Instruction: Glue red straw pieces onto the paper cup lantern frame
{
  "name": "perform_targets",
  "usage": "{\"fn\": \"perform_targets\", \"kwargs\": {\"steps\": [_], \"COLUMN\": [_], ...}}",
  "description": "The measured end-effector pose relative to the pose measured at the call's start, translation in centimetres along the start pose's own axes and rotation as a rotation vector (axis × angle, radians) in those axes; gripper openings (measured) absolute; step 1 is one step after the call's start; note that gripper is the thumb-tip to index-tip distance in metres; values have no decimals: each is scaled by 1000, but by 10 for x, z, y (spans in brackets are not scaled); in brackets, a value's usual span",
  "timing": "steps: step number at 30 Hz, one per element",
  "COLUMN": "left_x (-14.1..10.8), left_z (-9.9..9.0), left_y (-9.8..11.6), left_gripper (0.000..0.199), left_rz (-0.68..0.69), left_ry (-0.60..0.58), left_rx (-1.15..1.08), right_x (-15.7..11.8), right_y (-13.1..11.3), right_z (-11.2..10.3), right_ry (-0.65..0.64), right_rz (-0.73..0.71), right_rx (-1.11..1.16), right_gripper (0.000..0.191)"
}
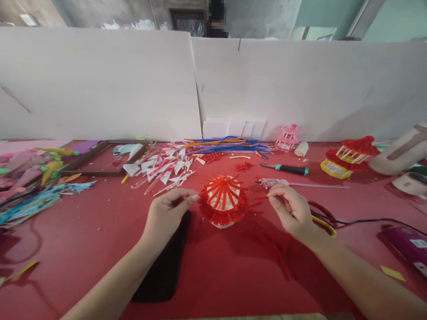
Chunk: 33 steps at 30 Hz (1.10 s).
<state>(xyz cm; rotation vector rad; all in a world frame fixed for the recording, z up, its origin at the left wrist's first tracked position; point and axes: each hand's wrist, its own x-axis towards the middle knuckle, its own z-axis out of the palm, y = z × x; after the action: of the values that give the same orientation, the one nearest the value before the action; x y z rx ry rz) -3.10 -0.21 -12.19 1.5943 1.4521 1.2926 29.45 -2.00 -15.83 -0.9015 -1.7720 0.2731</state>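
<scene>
A small round model (223, 200) with red strips fanned over a pale cone roof and a red fringe below stands on the red table (213, 284). At its left edge is my left hand (171, 211), thumb and index finger pinched near the fringe; what they hold, if anything, is too small to tell. To the right of the model, my right hand (290, 209) pinches a thin red strip (263, 198) that points toward it. Loose red strips (282, 255) lie below my right hand.
Beneath my left wrist lies a black phone (163, 271). Behind are paper scraps (163, 166), coloured sticks (230, 144), a craft knife (285, 169) and a glue pen (273, 182). Scissors (325, 222), a red model (347, 155) and a cup (410, 183) are right. A white partition (100, 80) stands behind.
</scene>
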Motion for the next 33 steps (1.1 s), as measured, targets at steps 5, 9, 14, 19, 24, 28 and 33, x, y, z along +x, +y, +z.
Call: {"fn": "perform_targets", "kwargs": {"steps": [5, 9, 14, 19, 24, 28, 33], "left_x": [-9, -12, -7, -4, -7, -11, -6], "left_z": [-6, 2, 9, 1, -1, 2, -4], "left_y": [5, 21, 40, 46, 29, 15, 20], "left_gripper": [28, 31, 32, 40, 40, 42, 29], "left_rz": [38, 104, 24, -92, -233, -295, -185], "left_ry": [142, 190, 98, 18, -86, -253, -422], "left_rx": [-136, -298, -663, -643, -405, -196, -11], "right_x": [-2, -2, -2, -1, 0, 1, 0], "right_y": [3, 4, 3, 3, 0, -4, -4], "right_z": [0, 1, 0, 2, 1, 0, 1], "right_ry": [10, 17, 15, 25, 32, 38, 34], "right_rz": [20, 25, 29, 30, 45, 46, 41], "right_rx": [5, 12, 9, -4, -17, -16, -10], "right_gripper": [10, 9, 9, 10, 9, 9, 10]}}
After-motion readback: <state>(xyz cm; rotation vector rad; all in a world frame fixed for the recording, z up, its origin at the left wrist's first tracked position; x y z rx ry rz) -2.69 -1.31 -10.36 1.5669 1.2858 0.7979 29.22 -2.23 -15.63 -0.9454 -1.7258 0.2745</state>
